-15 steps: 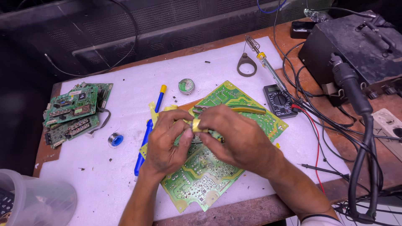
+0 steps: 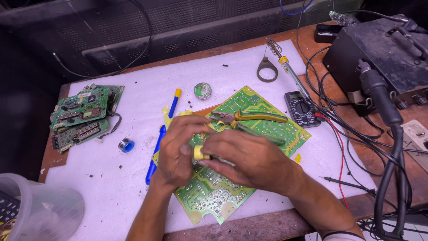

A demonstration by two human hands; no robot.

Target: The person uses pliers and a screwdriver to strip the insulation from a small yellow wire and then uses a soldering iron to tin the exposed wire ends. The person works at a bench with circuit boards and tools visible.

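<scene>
Workbench, seen from above. White foam mat (image 2: 133, 187) covers most of the wooden table (image 2: 321, 49).

Around the hands:
- Large green circuit board (image 2: 267, 120), lying flat at mat centre, partly hidden by both hands.
- Pliers (image 2: 249, 118) with green and yellow handles, resting on the board just beyond the hands.
- Blue tool with a yellow tip (image 2: 165, 131), lying on the mat just left of the left hand; its lower end passes beside the wrist.
- Round solder tin (image 2: 203, 90), beyond the board.
- Small blue solder spool (image 2: 127, 145), well left of the hands.
- Stack of smaller circuit boards (image 2: 82, 116), at the mat's left edge.
- Soldering iron (image 2: 292, 76) and a black ring stand (image 2: 267, 71), at the far right of the mat.
- Multimeter (image 2: 302, 108), just right of the board, with red and black leads trailing off.
- Black station box (image 2: 379, 49) and thick black hose (image 2: 392, 147), far right.
- Clear plastic tub (image 2: 40, 209), near left corner.

Hands:
- Left hand (image 2: 178, 151): over the board's left part, fingers curled together around a small yellow part (image 2: 199, 153).
- Right hand (image 2: 245, 160): forearm coming in from lower right, fingers closed and pinching the same yellow part from the other side.
- The yellow part sits between the two hands, above the board's middle; whether it touches the board cannot be told.
</scene>
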